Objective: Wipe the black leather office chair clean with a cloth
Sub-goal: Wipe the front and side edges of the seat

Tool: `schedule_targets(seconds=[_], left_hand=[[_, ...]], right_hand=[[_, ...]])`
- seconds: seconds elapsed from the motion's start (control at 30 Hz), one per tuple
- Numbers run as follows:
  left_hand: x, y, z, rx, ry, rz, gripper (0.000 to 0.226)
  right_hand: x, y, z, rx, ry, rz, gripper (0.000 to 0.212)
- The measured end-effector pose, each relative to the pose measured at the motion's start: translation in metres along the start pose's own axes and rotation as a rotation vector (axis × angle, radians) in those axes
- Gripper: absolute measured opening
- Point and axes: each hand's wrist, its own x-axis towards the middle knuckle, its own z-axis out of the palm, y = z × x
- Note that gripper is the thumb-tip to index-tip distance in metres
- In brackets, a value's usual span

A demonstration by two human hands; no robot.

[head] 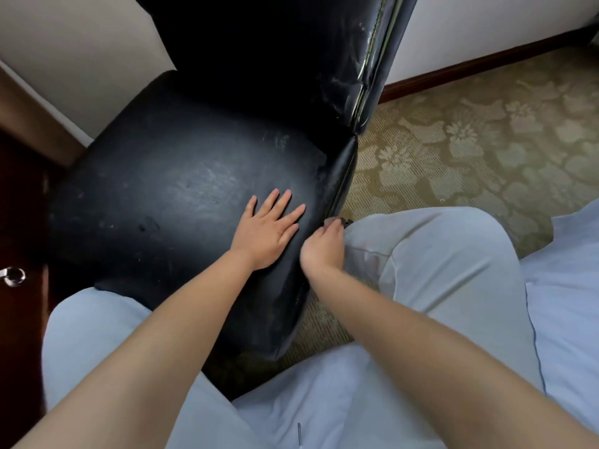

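Head view: black leather chair [181, 176] fills the centre, its seat angled, backrest [275, 43] rising at top and cut off by the frame. Seat's left side sits close to a white wall [81, 59] and dark wood furniture [19, 196]; right side opens onto patterned carpet [470, 134]. Person's legs in light trousers [447, 264] flank the seat's near corner. Left hand [269, 231] lies flat on the seat near its right edge, fingers straight and spread, holding nothing. Right hand [324, 244] is at the seat's right edge just beside the left, fingers curled under; fingertips hidden, can't tell what it grips. Cloth not identifiable. Seat leather scuffed, backrest edge worn.
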Motion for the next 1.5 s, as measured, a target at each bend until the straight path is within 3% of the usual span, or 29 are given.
schedule_targets(seconds=[0.1, 0.3, 0.43, 0.6, 0.77, 0.97, 1.03, 1.13, 1.23, 1.37, 1.5], left_hand=[[-0.012, -0.001, 0.005, 0.009, 0.000, 0.025, 0.049], [-0.009, -0.002, 0.007, 0.021, 0.056, 0.032, 0.069], [-0.009, -0.003, 0.005, 0.005, 0.066, 0.040, 0.069], [-0.008, -0.001, 0.006, 0.002, 0.065, 0.029, 0.048], [-0.006, -0.002, 0.006, 0.012, 0.071, 0.035, 0.048], [-0.006, -0.005, 0.003, -0.011, 0.039, 0.053, 0.048], [-0.006, -0.008, 0.002, -0.025, 0.034, 0.065, 0.048], [-0.004, -0.010, 0.001, -0.042, 0.024, 0.067, 0.049], [-0.004, -0.009, -0.001, -0.020, 0.030, 0.064, 0.050], [-0.002, -0.004, -0.005, 0.035, 0.023, 0.038, 0.049], [0.008, 0.003, -0.021, -0.020, 0.021, -0.028, 0.046]], right_hand=[[0.008, 0.002, -0.006, 0.009, -0.033, -0.081, 0.043], [-0.113, 0.040, 0.017, -0.125, 0.048, -0.187, 0.057], [-0.119, 0.043, 0.022, -0.147, 0.008, -0.203, 0.067], [-0.105, 0.044, 0.023, -0.178, 0.074, -0.242, 0.054], [-0.104, 0.078, 0.014, -0.528, -0.013, -0.791, 0.053], [-0.110, 0.092, 0.011, -0.638, -0.082, -1.052, 0.051], [-0.109, 0.086, 0.012, -0.581, -0.091, -0.965, 0.052], [-0.099, 0.060, 0.013, -0.213, -0.022, -0.562, 0.058], [-0.073, 0.038, 0.009, -0.077, 0.001, -0.289, 0.052], [-0.012, 0.006, 0.000, 0.067, -0.003, -0.056, 0.040], [0.034, -0.028, -0.024, 0.462, -0.073, 0.176, 0.027]])
